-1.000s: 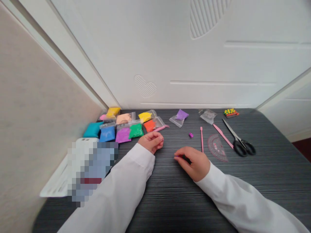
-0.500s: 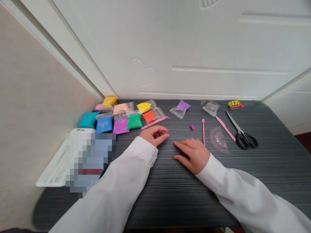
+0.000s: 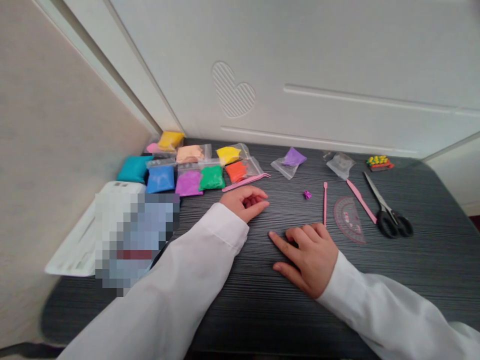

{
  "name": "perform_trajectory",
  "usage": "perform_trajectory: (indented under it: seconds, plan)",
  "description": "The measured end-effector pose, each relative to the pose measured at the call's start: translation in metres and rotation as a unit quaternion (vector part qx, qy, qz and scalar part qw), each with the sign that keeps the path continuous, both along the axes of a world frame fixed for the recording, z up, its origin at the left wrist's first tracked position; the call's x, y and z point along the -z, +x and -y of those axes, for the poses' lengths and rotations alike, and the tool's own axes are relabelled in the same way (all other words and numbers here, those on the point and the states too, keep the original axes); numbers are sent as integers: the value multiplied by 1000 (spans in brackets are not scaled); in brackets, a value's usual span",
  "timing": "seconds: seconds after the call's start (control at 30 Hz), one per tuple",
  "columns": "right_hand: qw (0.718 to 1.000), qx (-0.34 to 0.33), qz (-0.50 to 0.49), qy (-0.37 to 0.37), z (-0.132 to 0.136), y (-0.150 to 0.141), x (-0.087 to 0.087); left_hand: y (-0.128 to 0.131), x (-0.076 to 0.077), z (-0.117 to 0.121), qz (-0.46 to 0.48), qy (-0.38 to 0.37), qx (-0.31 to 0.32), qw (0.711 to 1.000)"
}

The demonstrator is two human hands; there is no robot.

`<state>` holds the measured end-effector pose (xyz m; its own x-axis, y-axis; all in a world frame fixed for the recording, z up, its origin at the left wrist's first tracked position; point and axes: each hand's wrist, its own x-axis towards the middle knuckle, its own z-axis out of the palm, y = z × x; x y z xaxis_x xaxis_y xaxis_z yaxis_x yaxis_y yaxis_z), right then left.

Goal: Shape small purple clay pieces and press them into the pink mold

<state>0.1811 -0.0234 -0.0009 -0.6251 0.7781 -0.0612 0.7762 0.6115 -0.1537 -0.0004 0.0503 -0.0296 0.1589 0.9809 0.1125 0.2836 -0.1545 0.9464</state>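
My right hand [image 3: 309, 257] rests on the dark table with its index finger stretched out and the fingertip pressed to the surface. Its thumb is held apart, and the other fingers are bent. No piece of clay shows by the fingertip; anything under it is hidden. My left hand [image 3: 245, 204] lies loosely curled on its side, with a small gap between thumb and fingers and nothing visible in them. Just behind it lie pink tweezers [image 3: 245, 182]. A small crumpled purple clay piece [image 3: 307, 195] sits beyond my right hand.
Bags of coloured clay [image 3: 212, 177] stand at the back left, near a white tray [image 3: 71, 245]. A purple clay bag [image 3: 294, 157] lies at the back. To the right are a pink stick tool [image 3: 325, 202], protractor [image 3: 348, 220], pink knife [image 3: 362, 201], scissors [image 3: 386, 212] and small clay model [image 3: 379, 163].
My right hand has moved nearer to me, and its index finger and thumb are wider apart. The tiny purple bit between them is out of sight. My left hand stays curled; the view has shifted slightly.
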Motion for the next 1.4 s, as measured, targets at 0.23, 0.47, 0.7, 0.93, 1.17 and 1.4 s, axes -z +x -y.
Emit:
perform_trajectory:
  seconds: [0.23, 0.47, 0.7, 0.93, 1.17, 1.4]
  plan:
    - [1000, -3, 3, -6, -1, 1, -5, 2, -4, 1, 10, -10, -12, 1000]
    - [1000, -4, -8, 7, -2, 2, -3, 2, -3, 1, 26, -17, -16, 999]
    - [1000, 17, 1, -10, -3, 2, -3, 1, 4, -3, 57, -29, -17, 998]
    - [1000, 17, -9, 11, -1, 0, 0, 2, 1, -2, 92, -61, -24, 994]
    - [996, 64, -15, 58, -7, 6, 8, 0, -2, -3, 128, -69, -35, 989]
    - [983, 110, -105, 102, -9, 6, 7, -1, -2, -5, 120, -74, -40, 989]
